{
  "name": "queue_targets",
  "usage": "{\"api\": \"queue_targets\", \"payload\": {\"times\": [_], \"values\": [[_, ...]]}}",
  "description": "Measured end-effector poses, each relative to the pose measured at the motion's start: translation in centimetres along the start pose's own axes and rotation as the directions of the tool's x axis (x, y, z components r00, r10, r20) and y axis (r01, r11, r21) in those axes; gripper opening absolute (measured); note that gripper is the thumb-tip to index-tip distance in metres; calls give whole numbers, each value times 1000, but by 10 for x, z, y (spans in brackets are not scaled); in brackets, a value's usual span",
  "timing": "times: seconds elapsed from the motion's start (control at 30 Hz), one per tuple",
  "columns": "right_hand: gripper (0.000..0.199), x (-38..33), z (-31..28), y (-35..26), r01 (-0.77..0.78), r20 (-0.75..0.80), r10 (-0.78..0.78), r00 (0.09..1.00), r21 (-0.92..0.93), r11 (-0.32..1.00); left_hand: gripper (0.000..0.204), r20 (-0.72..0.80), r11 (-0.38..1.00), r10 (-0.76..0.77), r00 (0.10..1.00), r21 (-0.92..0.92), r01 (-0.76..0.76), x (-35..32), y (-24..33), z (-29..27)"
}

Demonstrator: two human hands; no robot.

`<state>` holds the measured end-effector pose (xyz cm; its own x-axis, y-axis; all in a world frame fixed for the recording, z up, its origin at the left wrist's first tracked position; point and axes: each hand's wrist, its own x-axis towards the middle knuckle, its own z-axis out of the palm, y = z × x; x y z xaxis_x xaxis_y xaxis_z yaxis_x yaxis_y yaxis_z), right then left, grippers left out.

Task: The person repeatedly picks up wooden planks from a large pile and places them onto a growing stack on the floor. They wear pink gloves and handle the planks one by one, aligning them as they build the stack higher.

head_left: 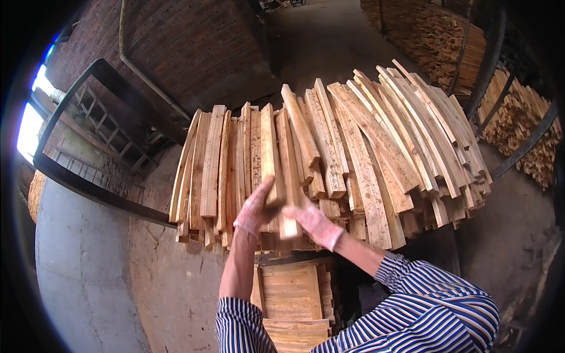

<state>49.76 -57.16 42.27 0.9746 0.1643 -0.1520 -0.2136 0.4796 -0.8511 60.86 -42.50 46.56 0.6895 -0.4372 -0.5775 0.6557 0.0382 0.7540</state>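
A broad stack of rough-sawn wooden strips (368,194) lies in front of me, their near ends pointing toward me. My left hand (255,209), in a pinkish-white glove, grips the near end of one wooden strip (270,147) from its left side, thumb along the edge. From the right, my right hand (313,222), gloved alike and slightly blurred, closes on the near end of a neighbouring wooden strip (289,176). The two held ends are close together, above the front edge of the stack. Some of the fingers are hidden by the wood.
Below my hands sits a lower pile of boards (288,294). A dark metal frame (106,197) curves along the left, near a grey panel (82,265). Behind stands a brick wall (188,47). More stacked wood (518,123) and dark metal bars (524,144) are at right.
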Motion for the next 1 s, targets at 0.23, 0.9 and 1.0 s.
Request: {"api": "queue_targets", "payload": {"times": [0.23,0.9,1.0], "values": [[75,-57,-19,69,-406,474,86,876,630,662,69,-290,982,-191,938,-50,184,-168,-153,-52],[92,-267,220,364,42,767,247,592,-336,941,68,-708,851,320,630,506,136,-473,-465,-132],[82,-281,227,424,55,624,494,606,-652,757,65,-838,971,210,504,240,-5,-450,-565,-166]]}}
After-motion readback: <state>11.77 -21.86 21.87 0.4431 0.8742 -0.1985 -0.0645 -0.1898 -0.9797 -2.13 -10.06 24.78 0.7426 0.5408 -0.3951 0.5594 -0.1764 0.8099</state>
